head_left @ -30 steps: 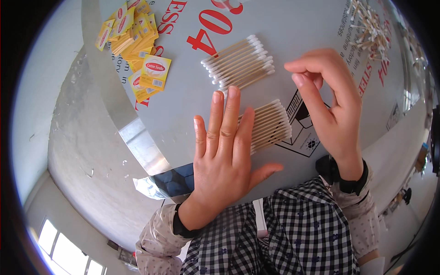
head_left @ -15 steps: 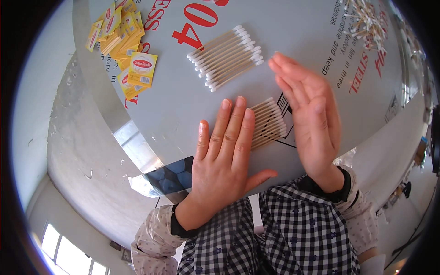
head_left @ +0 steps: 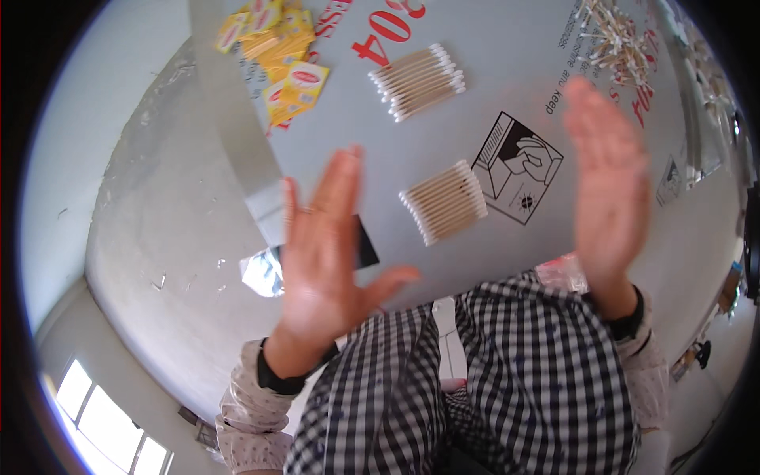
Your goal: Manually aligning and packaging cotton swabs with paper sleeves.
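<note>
Both hands are in the air, empty and smeared by motion. My left hand has its fingers stretched out and its thumb spread, over the near left edge of the grey sheet-covered table. On the right, my right hand is raised with its fingers straight. Between them lies a flat row of cotton swabs, side by side with their tips roughly aligned; neither hand touches it. Farther back rests a second row of cotton swabs, its ends a little uneven.
A pile of small yellow packets lies at the far left of the table. Loose cotton swabs are heaped at the far right. Clear plastic shows at the near edge, beside my right wrist. Below is my checked apron.
My hands have moved apart, the left one off the near row of swabs and the right one farther right. That row is now fully uncovered. The view has shifted slightly.
</note>
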Motion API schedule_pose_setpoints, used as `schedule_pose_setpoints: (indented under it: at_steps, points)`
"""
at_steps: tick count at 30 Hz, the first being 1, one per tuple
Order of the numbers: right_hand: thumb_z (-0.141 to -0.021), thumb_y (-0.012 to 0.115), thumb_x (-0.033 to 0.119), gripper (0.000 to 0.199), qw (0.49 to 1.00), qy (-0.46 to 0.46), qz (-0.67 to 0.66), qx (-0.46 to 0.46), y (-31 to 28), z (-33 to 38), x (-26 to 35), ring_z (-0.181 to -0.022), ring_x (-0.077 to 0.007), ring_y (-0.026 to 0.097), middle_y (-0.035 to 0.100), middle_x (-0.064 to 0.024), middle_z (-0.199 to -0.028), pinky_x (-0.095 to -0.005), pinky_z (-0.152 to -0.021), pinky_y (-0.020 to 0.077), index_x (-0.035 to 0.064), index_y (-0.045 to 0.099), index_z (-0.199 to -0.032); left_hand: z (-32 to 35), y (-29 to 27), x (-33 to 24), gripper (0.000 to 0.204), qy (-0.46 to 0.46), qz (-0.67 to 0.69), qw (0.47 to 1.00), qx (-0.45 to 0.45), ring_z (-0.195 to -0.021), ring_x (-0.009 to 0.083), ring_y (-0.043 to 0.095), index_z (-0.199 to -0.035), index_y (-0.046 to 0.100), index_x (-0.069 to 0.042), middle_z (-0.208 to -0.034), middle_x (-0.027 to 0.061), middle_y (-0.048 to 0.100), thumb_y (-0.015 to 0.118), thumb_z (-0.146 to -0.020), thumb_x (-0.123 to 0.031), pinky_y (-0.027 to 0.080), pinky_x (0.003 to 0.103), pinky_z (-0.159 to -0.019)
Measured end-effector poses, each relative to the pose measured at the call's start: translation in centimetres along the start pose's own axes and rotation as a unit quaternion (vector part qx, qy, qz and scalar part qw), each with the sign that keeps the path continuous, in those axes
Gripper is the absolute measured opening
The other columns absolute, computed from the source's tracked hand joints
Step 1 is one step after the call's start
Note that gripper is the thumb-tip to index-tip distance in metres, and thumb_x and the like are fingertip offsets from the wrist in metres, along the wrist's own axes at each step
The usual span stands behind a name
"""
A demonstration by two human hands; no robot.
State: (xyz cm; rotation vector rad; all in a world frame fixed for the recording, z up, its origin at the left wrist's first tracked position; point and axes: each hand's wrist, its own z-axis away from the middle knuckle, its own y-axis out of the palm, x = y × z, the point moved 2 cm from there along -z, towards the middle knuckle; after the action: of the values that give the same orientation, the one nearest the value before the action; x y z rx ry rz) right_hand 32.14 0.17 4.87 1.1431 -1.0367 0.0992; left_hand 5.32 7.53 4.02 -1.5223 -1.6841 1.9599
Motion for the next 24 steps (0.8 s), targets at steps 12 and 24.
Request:
schedule_pose_setpoints:
  at_steps: [12,24]
  points:
    - [-0.106,0.027,0.044,0.067,0.913,-0.265,-0.307,-0.038,9.0,16.6,21.5,-0.142,-0.0436,0.035,0.038,-0.0322,-0.15,-0.0525,-0.121,0.0202,-0.0118,0.037,-0.143,18.0,-19.2,-7.0,0.062,-0.125,-0.137,0.915,-0.359,-0.142,0.0364,0.038,-0.146,0.037,0.002,-0.148,0.0231,0.045,0.038,-0.106,-0.045,0.028,0.051,-0.117]
    - [-0.104,0.045,0.009,0.03,0.819,-0.246,0.485,0.185,13.9,19.0,10.1,-0.129,-0.0229,0.053,0.059,-0.0152,-0.134,-0.0352,-0.111,0.0362,-0.0043,0.057,-0.128,26.7,-17.8,-12.4,0.071,-0.161,-0.071,0.876,-0.449,-0.132,0.0403,0.049,-0.137,0.039,0.011,-0.14,0.0287,0.049,0.037,-0.105,-0.052,0.038,0.051,-0.11]
